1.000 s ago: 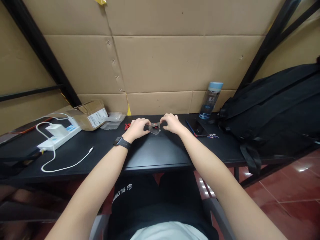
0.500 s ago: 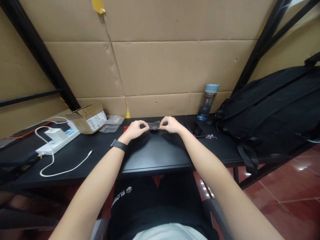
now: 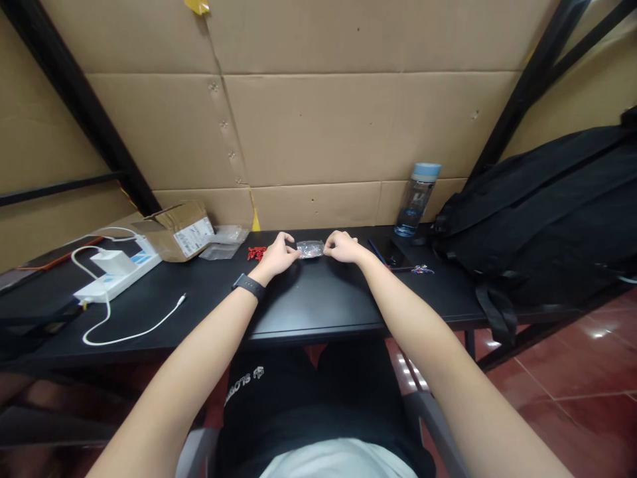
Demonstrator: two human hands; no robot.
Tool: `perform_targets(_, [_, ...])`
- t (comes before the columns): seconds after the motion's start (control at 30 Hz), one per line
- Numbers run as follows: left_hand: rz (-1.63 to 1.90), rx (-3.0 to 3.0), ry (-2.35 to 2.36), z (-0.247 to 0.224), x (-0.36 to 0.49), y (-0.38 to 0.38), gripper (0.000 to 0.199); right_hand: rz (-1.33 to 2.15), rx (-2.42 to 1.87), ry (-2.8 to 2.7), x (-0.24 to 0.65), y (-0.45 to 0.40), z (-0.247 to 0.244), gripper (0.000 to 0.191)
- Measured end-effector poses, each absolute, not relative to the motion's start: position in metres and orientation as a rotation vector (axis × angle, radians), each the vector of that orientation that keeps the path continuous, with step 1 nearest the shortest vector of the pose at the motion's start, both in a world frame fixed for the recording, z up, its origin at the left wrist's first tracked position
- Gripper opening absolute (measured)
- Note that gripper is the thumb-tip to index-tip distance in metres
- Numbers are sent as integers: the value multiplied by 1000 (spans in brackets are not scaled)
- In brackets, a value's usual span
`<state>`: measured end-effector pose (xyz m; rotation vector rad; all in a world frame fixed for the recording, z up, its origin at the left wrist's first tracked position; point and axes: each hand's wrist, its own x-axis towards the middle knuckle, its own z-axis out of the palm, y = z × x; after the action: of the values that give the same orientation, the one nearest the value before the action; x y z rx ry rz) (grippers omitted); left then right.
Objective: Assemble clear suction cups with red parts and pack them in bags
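Observation:
A small clear plastic bag [image 3: 310,249] with shiny bits inside is between my two hands, over the black table [image 3: 308,299]. At its left edge, my left hand [image 3: 280,255] pinches it between thumb and fingertips. My right hand [image 3: 343,247] is closed in a pinch at the opposite edge. What exactly is in the bag is too small to make out. Small red pieces [image 3: 256,253] lie in a pile just left of my left hand, partly hidden behind it.
At the left are an opened cardboard box [image 3: 186,232], flat clear bags [image 3: 225,243], and a white power strip [image 3: 119,275] with a white cable [image 3: 144,338]. On the right stand a water bottle [image 3: 417,199] and a black backpack [image 3: 547,219]; a dark phone-like slab [image 3: 395,254] lies nearer.
The bag has tipped from nearly edge-on to showing its face and shiny contents. My left hand has shifted slightly right, uncovering more red pieces.

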<state>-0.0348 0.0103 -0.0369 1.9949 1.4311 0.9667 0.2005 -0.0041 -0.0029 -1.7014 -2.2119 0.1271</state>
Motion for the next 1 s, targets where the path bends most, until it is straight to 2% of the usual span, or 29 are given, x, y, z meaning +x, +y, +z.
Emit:
perform_targets(0.07, [952, 2084, 1580, -32, -30, 3, 44, 123, -1708, -2203, 196, -4, -7, 12])
perform_targets(0.2, [895, 2301, 1710, -26, -20, -11, 27, 12, -1687, -2167, 190, -4, -14, 12])
perform_targets(0.27, [866, 2403, 1706, -26, -17, -14, 27, -91, -1628, -2140, 188, -6, -13, 9])
perform_targets(0.4, [803, 2516, 1718, -32, -15, -14, 35, -207, -1436, -2178, 188, -12, -6, 30])
perform_targets(0.6, [738, 2525, 1716, -36, -15, -10, 36, -28, -1353, -2432, 185, -11, -8, 31])
perform_targets(0.83, [679, 2582, 1620, -38, -15, -6, 31, -95, -1467, -2425, 178, -7, -20, 34])
perform_targets(1.0, [676, 2594, 1598, -36, -15, -7, 28, -104, -1496, -2360, 175, -4, -22, 26])
